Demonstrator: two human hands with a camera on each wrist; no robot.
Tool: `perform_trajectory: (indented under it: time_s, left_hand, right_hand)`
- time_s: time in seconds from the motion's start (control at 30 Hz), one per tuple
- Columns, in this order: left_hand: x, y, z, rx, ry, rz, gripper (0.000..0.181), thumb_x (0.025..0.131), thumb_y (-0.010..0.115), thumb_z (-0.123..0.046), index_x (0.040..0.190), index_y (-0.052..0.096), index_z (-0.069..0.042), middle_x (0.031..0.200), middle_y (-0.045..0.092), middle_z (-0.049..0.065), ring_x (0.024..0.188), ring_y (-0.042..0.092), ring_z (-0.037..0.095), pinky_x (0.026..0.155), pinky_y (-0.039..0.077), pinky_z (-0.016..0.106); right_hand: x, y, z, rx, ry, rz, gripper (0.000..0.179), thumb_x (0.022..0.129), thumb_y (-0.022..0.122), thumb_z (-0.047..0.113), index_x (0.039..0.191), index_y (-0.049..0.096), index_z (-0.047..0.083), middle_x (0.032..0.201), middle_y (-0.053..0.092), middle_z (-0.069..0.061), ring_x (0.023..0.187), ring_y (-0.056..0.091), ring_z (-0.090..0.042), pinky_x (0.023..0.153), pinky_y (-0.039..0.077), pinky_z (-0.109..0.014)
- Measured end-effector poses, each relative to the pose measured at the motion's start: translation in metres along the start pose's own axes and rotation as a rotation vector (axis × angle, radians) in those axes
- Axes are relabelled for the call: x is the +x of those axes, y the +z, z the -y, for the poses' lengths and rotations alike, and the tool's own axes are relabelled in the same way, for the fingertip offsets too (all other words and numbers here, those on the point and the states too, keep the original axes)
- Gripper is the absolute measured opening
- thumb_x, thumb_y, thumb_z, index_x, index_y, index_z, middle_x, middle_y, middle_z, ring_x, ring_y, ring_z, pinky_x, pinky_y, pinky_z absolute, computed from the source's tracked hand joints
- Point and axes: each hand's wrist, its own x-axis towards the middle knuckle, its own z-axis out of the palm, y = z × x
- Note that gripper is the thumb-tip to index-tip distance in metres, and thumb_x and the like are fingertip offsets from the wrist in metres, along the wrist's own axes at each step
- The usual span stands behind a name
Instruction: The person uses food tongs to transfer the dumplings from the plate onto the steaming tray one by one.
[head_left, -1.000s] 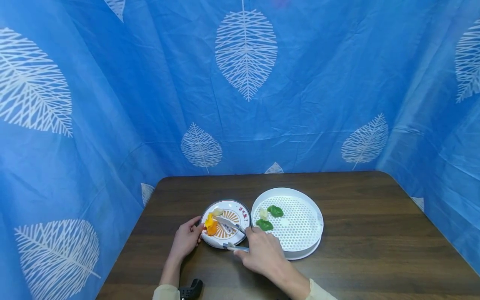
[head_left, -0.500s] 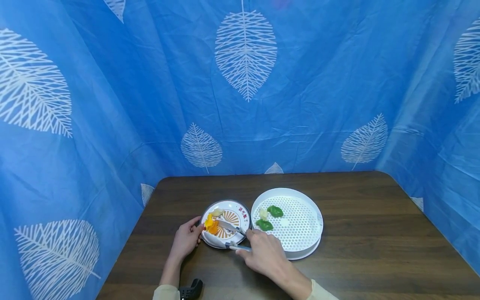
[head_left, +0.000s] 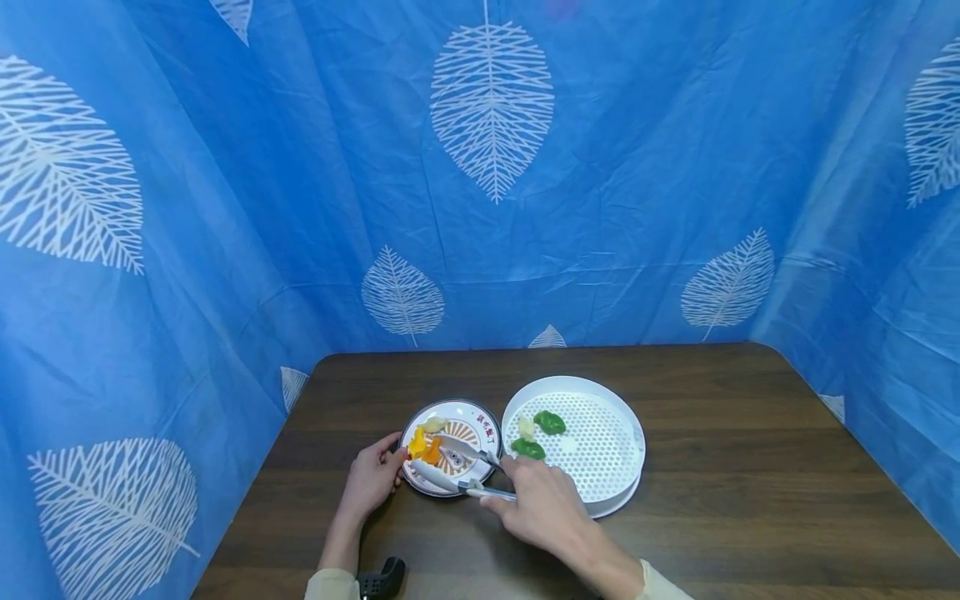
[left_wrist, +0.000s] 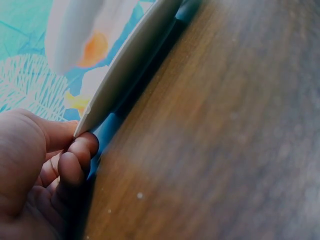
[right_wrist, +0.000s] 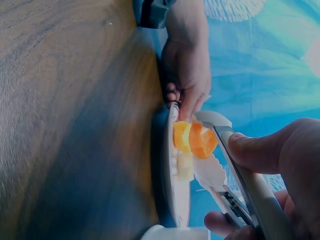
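My left hand (head_left: 372,477) pinches the left rim of a white patterned plate (head_left: 467,409), thumb on top and fingers below. My right hand (head_left: 546,506) grips metal tongs (head_left: 437,477) over the plate. Between the spread tong heads sits an orange dumpling-like piece (right_wrist: 201,140), lifted off the plate's face in the right wrist view. A yellow piece (head_left: 417,442) lies beside it, near my left thumb. Behind these, toward the plate's far edge, rests an off-white piece (head_left: 434,425).
A round white perforated steamer tray (head_left: 603,450) stands right of the plate. It holds two green pieces, one at the back (head_left: 550,422) and one nearer (head_left: 528,449), plus a pale piece (head_left: 527,427). The brown wooden table (head_left: 750,467) meets a blue leaf-print curtain (head_left: 600,208).
The tongs and my right hand have shifted slightly right. The orange piece has moved right with them, away from the yellow one. My left hand has stayed on the rim.
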Motion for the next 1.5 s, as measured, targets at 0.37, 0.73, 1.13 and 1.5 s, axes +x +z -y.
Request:
perform_trajectory:
  time_s: [0.37, 0.73, 1.13, 1.5]
  left_hand:
    - [0.000, -0.001, -0.002, 0.009, 0.013, 0.000, 0.050, 0.106, 0.057, -0.027, 0.152, 0.050, -0.008, 0.077, 0.060, 0.004, 0.064, 0.057, 0.018, 0.056, 0.049, 0.024]
    - [0.001, 0.000, -0.002, 0.017, 0.009, -0.014, 0.050, 0.106, 0.058, -0.028, 0.151, 0.050, -0.008, 0.077, 0.060, 0.004, 0.064, 0.058, 0.018, 0.055, 0.049, 0.025]
    - [-0.001, 0.001, -0.003, 0.011, -0.005, -0.013, 0.050, 0.106, 0.058, -0.028, 0.152, 0.050, -0.008, 0.077, 0.061, 0.005, 0.064, 0.058, 0.018, 0.055, 0.050, 0.025]
    - [0.000, 0.003, -0.001, 0.025, -0.002, -0.023, 0.051, 0.106, 0.058, -0.028, 0.152, 0.050, -0.007, 0.076, 0.060, 0.005, 0.063, 0.058, 0.018, 0.054, 0.050, 0.025]
  right_hand:
    - [-0.006, -0.018, -0.011, 0.030, 0.045, -0.006, 0.054, 0.082, 0.081, 0.050, 0.120, 0.074, 0.011, 0.098, 0.073, 0.000, 0.077, 0.060, -0.013, 0.064, 0.049, -0.036]
    - [-0.016, -0.030, -0.030, -0.012, 0.037, -0.058, 0.056, 0.080, 0.083, 0.050, 0.122, 0.075, 0.013, 0.110, 0.077, -0.001, 0.088, 0.068, -0.014, 0.072, 0.055, -0.038]
    - [-0.030, -0.047, -0.062, -0.052, 0.039, -0.082, 0.057, 0.082, 0.081, 0.052, 0.124, 0.075, 0.014, 0.119, 0.076, -0.003, 0.108, 0.073, -0.022, 0.090, 0.059, -0.047]
    - [-0.043, -0.064, -0.092, -0.044, 0.101, -0.043, 0.061, 0.084, 0.078, 0.055, 0.130, 0.073, 0.014, 0.127, 0.073, -0.010, 0.114, 0.072, -0.033, 0.091, 0.058, -0.055]
